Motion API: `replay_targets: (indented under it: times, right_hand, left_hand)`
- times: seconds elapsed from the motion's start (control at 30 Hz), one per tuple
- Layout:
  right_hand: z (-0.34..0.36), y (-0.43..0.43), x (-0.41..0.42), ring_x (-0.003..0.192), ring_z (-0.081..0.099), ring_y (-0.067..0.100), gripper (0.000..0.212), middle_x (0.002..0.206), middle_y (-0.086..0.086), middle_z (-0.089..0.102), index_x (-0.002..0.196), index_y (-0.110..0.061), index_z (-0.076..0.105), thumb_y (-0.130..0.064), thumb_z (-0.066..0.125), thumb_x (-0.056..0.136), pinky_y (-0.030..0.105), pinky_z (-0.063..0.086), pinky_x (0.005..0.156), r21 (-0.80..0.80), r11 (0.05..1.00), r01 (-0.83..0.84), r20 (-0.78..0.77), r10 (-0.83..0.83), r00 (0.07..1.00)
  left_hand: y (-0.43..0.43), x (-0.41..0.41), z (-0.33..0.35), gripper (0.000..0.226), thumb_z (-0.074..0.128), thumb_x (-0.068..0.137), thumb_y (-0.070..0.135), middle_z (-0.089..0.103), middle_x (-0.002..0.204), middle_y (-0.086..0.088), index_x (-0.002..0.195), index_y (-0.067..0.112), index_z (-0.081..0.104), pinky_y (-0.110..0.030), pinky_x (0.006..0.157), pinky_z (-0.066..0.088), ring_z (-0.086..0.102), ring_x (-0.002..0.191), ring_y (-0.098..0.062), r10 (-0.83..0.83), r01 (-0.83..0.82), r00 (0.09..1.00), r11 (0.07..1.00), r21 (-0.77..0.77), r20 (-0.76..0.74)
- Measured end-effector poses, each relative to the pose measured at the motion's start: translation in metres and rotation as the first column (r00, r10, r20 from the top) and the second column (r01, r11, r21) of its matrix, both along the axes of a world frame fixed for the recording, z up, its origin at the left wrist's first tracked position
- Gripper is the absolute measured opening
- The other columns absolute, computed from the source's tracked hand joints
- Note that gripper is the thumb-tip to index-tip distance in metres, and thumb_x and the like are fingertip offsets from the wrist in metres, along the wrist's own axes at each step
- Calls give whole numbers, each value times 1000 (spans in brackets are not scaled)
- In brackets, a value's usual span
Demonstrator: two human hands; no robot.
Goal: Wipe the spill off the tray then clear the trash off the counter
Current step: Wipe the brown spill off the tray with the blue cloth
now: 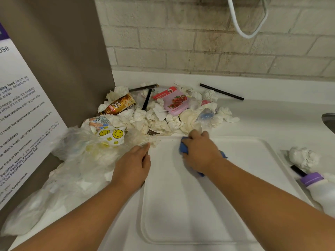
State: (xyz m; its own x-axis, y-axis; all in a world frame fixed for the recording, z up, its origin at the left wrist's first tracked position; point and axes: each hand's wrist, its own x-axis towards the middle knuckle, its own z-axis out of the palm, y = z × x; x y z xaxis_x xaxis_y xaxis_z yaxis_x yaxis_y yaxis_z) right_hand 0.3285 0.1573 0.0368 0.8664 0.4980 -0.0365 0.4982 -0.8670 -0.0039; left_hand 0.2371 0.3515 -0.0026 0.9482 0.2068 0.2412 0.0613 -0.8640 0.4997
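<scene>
A flat white rectangular plastic tray with rounded corners lay on the white worktop, filling the lower centre of the frame. Near its upper left corner the right hand pressed down on a crumpled blue cloth, fingers curled over it and gripping it against the tray's surface. The left hand rested at the tray's left edge, fingers together and touching the rim, holding nothing that could be made out. Just above the tray, in the centre of the frame, sat a heap of crumpled white tissues mixed with a pink pomegranate packet, a brown snack wrapper and a yellow smiley-face wrapper. A thin black straw lay apart at the upper right of the heap. Clear plastic bags spread at the left. At the right edge were a crumpled white paper ball and a white bottle with a purple cap lying on its side.
</scene>
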Motion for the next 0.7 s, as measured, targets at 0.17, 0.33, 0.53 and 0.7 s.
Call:
replay_targets:
  times: [0.17,0.33,0.53,0.7]
  right_hand:
    - [14,7,7,109,37,25,37,126,1,45,130,-23,52,-31,44,94,30,32,93,13,979,-205,-47,205,978]
    - [13,7,10,104,39,27,34,118,1,46,123,-26,57,-34,43,93,35,42,89,34,997,-72,-34,73,997]
    - [6,27,0,106,34,26,44,125,0,41,132,-28,52,-31,54,87,42,41,93,79,943,-323,-81,329,941]
    - [14,4,-11,103,39,17,41,119,-10,51,120,-37,63,-22,62,82,22,34,90,276,851,-448,-211,508,835]
  left_hand:
    - [0,0,2,54,35,87,36,60,106,4,137,22,49,-30,80,48,60,96,-18,-1,1,1000,1000,-1,-9]
    - [-3,1,6,69,50,91,25,52,89,14,150,31,15,-24,67,42,53,72,-7,34,-38,997,998,-52,-62]
    - [-5,-3,10,85,54,88,22,51,120,19,150,29,-4,-25,79,41,56,76,-11,74,-76,997,990,-119,-21]
    - [-5,-4,11,80,53,89,22,38,147,14,149,36,2,-32,89,45,62,97,-19,44,-42,999,993,-114,21]
